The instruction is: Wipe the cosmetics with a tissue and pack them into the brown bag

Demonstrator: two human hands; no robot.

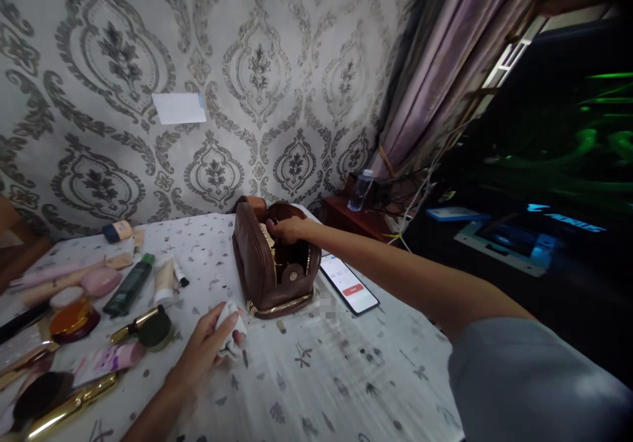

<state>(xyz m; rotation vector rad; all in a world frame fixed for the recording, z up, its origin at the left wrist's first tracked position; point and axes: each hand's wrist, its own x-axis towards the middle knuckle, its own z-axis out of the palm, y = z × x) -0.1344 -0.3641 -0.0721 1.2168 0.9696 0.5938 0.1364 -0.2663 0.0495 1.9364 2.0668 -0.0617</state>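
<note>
A brown zippered bag (252, 257) stands upright on the patterned cloth, its top unzipped and gaping. My right hand (291, 229) reaches over its right side into the opening, fingers curled and pressed together; whatever they hold, if anything, is hidden. Left of the bag and apart from it, my left hand (213, 333) is closed around a crumpled white tissue (231, 328). A snap flap (293, 275) shows inside the bag's front. Close to its right side lies a lit phone (352, 287) with a timer on screen.
Cosmetics spread across the left: a dark green tube (129, 285), a beige tube (164, 282), an amber jar (73, 320), a pink tube (111, 363) and a gold-cased item (74, 406). A water bottle (361, 191) stands behind at right, near cables and a dark computer case (534, 165).
</note>
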